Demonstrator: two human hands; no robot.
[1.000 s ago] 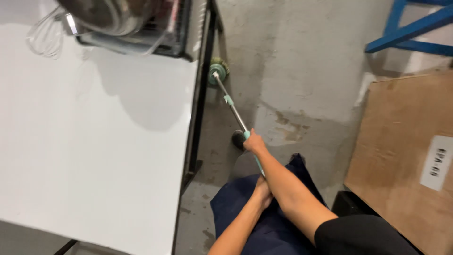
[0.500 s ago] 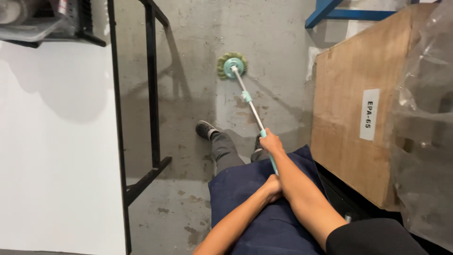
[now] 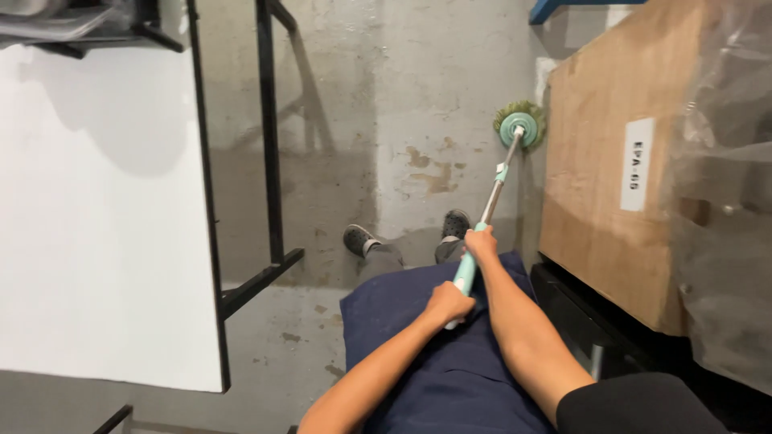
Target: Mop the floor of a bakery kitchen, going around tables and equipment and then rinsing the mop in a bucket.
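A person grips a long-handled mop (image 3: 492, 201) with both hands while standing on a stained concrete floor (image 3: 386, 120). The right hand (image 3: 481, 243) closes its fingers around the teal grip higher up the pole, and the left hand (image 3: 449, 303) wraps its fingers around the pole's lower end, just beside the person's dark blue apron (image 3: 450, 370). The mop's round green head (image 3: 520, 124) rests on the floor at the far end of the pole, touching or just short of the corner of a large wooden crate (image 3: 611, 185). The crate carries a white label and, on the side away from the mop, a sheet of clear plastic wrap (image 3: 724, 201). The person's two dark shoes (image 3: 358, 239) stand on the floor near the mop's pole. Well apart from the mop, across the floor, stands a white desk (image 3: 96, 241) on a black metal frame (image 3: 269, 161).
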